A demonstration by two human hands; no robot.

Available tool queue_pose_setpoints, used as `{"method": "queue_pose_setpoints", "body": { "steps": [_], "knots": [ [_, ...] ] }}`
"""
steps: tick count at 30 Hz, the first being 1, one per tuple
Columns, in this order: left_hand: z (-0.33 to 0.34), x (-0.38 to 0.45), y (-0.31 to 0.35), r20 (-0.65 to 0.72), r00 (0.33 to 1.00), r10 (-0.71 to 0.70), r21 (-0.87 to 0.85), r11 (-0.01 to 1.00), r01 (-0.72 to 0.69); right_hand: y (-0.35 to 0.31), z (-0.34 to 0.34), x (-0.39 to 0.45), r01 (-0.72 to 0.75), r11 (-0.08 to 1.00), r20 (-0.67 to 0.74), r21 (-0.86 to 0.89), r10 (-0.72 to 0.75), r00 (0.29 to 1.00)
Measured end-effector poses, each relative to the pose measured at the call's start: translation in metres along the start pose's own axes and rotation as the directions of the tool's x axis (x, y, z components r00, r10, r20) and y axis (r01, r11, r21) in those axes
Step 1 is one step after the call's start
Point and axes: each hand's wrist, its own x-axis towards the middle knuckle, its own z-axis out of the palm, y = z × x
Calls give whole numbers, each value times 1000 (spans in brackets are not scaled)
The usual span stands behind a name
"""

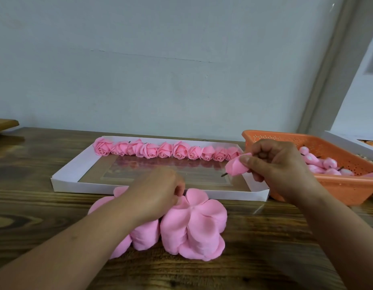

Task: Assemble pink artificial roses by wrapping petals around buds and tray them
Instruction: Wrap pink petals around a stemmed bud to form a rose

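A stack of pink petal sheets (194,225) lies on the wooden table in front of me. My left hand (158,195) rests on the pile, its fingertips pinching at the top petal sheet. My right hand (279,166) holds a pink bud (235,167) with a short dark stem, lifted over the tray's right end. The white tray (64,178) has a clear bottom, and a row of several finished pink roses (164,150) lines its far edge.
An orange perforated basket (346,185) with several more buds stands to the right of the tray. A white box edge (348,141) shows at the far right. A wooden object (3,123) sits at the far left. A wall stands close behind the table.
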Motion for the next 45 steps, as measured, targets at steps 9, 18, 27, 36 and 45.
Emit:
{"method": "queue_pose_setpoints", "body": {
  "steps": [9, 18, 27, 36, 45],
  "knots": [
    [-1, 1, 1, 9, 1000, 8, -61, 998, -7, 2, -1, 0, 17, 1000, 8, -3, -17, 1000],
    [-1, -3, 2, -73, 997, -20, 107, 994, 28, 2, -2, 0, 0, 1000, 2, -3, 0, 1000],
    [-11, -8, 0, -84, 996, 1, -5, 1000, -1, -1, -2, -1, -13, 1000, -7, -1, 13, 1000],
    [-11, -4, -2, 3, 998, -67, -183, 981, 66, -3, -2, -2, -3, 1000, -9, 0, 3, 1000],
    [-14, -5, 6, 219, 942, -256, -532, 778, 335, -5, 2, -5, 5, 1000, 10, 8, -5, 1000]
  ]
}}
